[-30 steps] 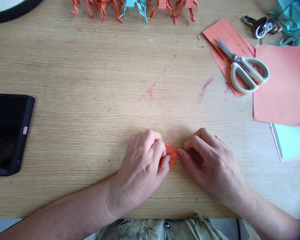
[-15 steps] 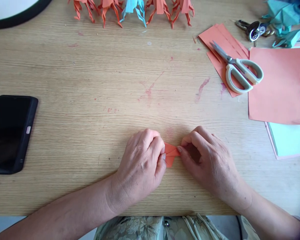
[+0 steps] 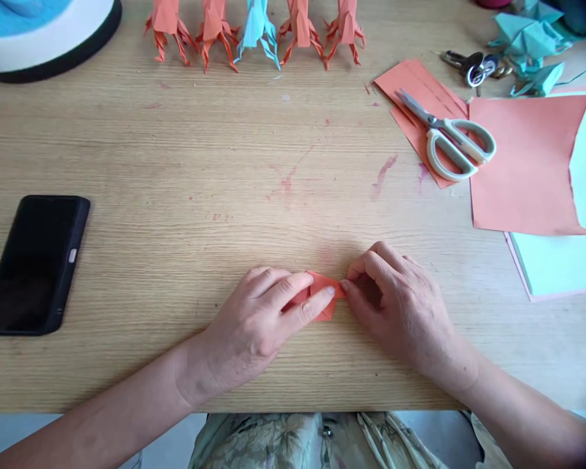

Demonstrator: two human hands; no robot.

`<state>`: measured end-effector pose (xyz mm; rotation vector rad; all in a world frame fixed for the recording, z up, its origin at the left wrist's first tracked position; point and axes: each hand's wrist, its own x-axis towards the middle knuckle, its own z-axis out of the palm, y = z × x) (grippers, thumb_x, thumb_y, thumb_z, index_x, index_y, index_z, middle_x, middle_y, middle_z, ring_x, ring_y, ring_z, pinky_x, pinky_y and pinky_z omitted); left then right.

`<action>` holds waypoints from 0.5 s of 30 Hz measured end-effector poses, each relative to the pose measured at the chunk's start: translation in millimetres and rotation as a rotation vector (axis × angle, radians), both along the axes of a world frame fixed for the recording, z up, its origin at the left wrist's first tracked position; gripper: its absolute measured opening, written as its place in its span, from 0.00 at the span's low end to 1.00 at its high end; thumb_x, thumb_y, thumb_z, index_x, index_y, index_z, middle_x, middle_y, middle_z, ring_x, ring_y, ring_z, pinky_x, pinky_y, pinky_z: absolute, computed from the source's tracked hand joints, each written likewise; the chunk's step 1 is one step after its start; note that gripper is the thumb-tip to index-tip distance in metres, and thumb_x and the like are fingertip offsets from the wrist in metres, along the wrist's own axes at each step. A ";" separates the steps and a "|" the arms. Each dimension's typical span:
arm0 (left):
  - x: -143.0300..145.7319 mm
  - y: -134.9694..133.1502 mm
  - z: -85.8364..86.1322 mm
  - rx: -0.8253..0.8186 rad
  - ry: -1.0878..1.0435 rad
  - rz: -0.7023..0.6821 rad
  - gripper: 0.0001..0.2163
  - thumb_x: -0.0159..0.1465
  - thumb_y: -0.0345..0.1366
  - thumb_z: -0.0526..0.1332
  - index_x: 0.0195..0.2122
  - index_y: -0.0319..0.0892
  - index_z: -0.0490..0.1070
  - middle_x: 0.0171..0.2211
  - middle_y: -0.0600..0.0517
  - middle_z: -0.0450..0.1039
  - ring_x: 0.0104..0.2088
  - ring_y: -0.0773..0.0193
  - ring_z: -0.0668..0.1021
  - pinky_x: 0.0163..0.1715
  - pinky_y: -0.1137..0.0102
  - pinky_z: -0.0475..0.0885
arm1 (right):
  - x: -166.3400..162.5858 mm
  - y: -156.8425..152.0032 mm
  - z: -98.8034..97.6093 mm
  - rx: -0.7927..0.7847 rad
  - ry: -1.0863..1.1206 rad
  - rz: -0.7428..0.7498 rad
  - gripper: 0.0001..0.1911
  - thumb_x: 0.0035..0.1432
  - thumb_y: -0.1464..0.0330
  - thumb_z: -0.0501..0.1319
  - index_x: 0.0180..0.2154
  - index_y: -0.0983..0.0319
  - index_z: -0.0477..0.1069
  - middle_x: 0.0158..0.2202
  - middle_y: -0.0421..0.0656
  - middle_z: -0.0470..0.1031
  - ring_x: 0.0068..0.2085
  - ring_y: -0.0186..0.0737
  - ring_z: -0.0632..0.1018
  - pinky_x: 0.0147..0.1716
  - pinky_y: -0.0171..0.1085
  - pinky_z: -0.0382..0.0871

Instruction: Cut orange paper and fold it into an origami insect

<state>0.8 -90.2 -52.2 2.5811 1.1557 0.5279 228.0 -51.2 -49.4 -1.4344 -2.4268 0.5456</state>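
Observation:
A small folded piece of orange paper (image 3: 326, 309) lies low on the table between my two hands. Across its top rests the thumb of my left hand (image 3: 261, 319), while the index finger touches its far left edge; the other fingers are stretched loosely behind. My right hand (image 3: 403, 306) pinches the paper's narrow right end between thumb and index finger, its remaining fingers curled. Part of the folded paper is covered by the left thumb and fingers.
Scissors (image 3: 434, 122) lie on orange paper strips (image 3: 422, 71) at right, beside an orange sheet (image 3: 522, 166) over pale green paper (image 3: 551, 264). Keys (image 3: 473, 68) and teal folded figures (image 3: 532, 39) sit behind. Several folded figures (image 3: 257, 29) line the back. A phone (image 3: 34, 260) lies left.
My left hand has loosened from a tight pinch, its fingers extending leftward and its thumb sliding right across the folded paper. My right hand keeps its pinch. The camera view has shifted slightly.

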 end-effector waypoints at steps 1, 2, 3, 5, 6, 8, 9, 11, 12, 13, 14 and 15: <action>-2.0 -0.3 0.1 0.039 0.040 -0.034 0.18 0.70 0.26 0.57 0.61 0.41 0.67 0.54 0.47 0.74 0.48 0.57 0.75 0.50 0.58 0.72 | -0.2 0.1 -0.1 0.004 -0.001 0.001 0.06 0.62 0.69 0.60 0.32 0.60 0.66 0.31 0.39 0.67 0.29 0.36 0.67 0.31 0.38 0.60; -3.6 -0.5 0.3 0.074 0.075 -0.060 0.18 0.71 0.27 0.57 0.61 0.41 0.67 0.55 0.47 0.74 0.48 0.56 0.75 0.50 0.57 0.72 | -0.4 0.3 -0.2 0.007 -0.002 0.003 0.06 0.62 0.70 0.60 0.31 0.60 0.66 0.31 0.39 0.67 0.29 0.36 0.67 0.32 0.38 0.59; -4.7 -0.5 0.7 0.106 0.100 -0.076 0.18 0.71 0.28 0.57 0.61 0.40 0.67 0.56 0.47 0.74 0.48 0.55 0.75 0.50 0.57 0.72 | -0.7 0.3 -0.4 0.009 -0.004 0.003 0.06 0.62 0.70 0.60 0.31 0.60 0.66 0.31 0.39 0.67 0.29 0.36 0.67 0.32 0.38 0.59; -6.1 -0.3 1.9 0.149 0.128 -0.090 0.17 0.72 0.28 0.56 0.60 0.40 0.69 0.57 0.47 0.74 0.49 0.55 0.75 0.50 0.57 0.73 | -1.0 0.4 -0.6 0.012 -0.006 0.003 0.06 0.62 0.70 0.60 0.31 0.60 0.66 0.31 0.39 0.67 0.29 0.35 0.66 0.32 0.38 0.59; -6.5 -0.1 2.6 0.161 0.139 -0.093 0.17 0.72 0.28 0.55 0.60 0.40 0.69 0.57 0.47 0.74 0.49 0.55 0.75 0.50 0.57 0.73 | -1.1 0.4 -0.7 0.012 -0.006 0.002 0.06 0.62 0.70 0.60 0.31 0.60 0.66 0.31 0.39 0.67 0.29 0.35 0.66 0.32 0.38 0.59; -6.9 0.5 4.2 0.173 0.160 -0.109 0.17 0.73 0.28 0.53 0.61 0.39 0.68 0.57 0.46 0.73 0.49 0.54 0.76 0.49 0.56 0.75 | -1.2 0.2 -0.7 0.009 -0.005 -0.001 0.06 0.62 0.70 0.60 0.31 0.60 0.66 0.31 0.39 0.67 0.29 0.35 0.66 0.31 0.38 0.59; -6.7 1.1 5.0 0.176 0.167 -0.124 0.17 0.72 0.28 0.53 0.61 0.38 0.68 0.57 0.46 0.73 0.50 0.54 0.76 0.49 0.57 0.75 | -1.2 0.0 -0.5 0.007 -0.004 -0.002 0.06 0.62 0.70 0.60 0.31 0.60 0.66 0.31 0.39 0.68 0.29 0.35 0.66 0.31 0.38 0.59; -5.6 3.0 6.6 0.171 0.157 -0.160 0.17 0.72 0.25 0.53 0.60 0.35 0.69 0.56 0.46 0.74 0.51 0.55 0.76 0.52 0.59 0.76 | -1.2 -0.3 0.1 0.001 -0.006 -0.003 0.06 0.62 0.70 0.59 0.31 0.60 0.66 0.31 0.39 0.68 0.29 0.35 0.66 0.32 0.38 0.59; -4.6 4.2 7.3 0.169 0.143 -0.179 0.16 0.71 0.24 0.53 0.58 0.34 0.69 0.55 0.46 0.75 0.51 0.56 0.77 0.54 0.60 0.76 | -1.1 -0.4 0.5 -0.003 -0.007 -0.003 0.05 0.62 0.70 0.59 0.32 0.60 0.66 0.31 0.39 0.68 0.29 0.35 0.67 0.32 0.38 0.59; -3.4 5.5 7.7 0.168 0.129 -0.194 0.15 0.71 0.24 0.53 0.57 0.33 0.70 0.53 0.46 0.77 0.51 0.58 0.77 0.55 0.62 0.75 | -1.1 -0.6 1.0 -0.005 -0.008 -0.002 0.05 0.62 0.70 0.59 0.32 0.60 0.66 0.31 0.40 0.68 0.29 0.36 0.67 0.32 0.38 0.59; -2.1 6.7 8.0 0.170 0.115 -0.203 0.15 0.71 0.23 0.53 0.56 0.32 0.71 0.50 0.46 0.78 0.51 0.59 0.77 0.56 0.63 0.76 | -1.1 -0.8 1.4 -0.008 -0.007 -0.002 0.05 0.62 0.70 0.59 0.32 0.60 0.66 0.31 0.40 0.68 0.29 0.36 0.66 0.32 0.38 0.59; -0.9 7.7 8.0 0.176 0.105 -0.208 0.14 0.71 0.23 0.53 0.55 0.31 0.71 0.48 0.46 0.79 0.50 0.59 0.78 0.55 0.64 0.76 | -1.0 -0.9 1.7 -0.012 -0.004 -0.001 0.05 0.62 0.70 0.58 0.32 0.60 0.66 0.31 0.40 0.68 0.29 0.36 0.66 0.32 0.38 0.59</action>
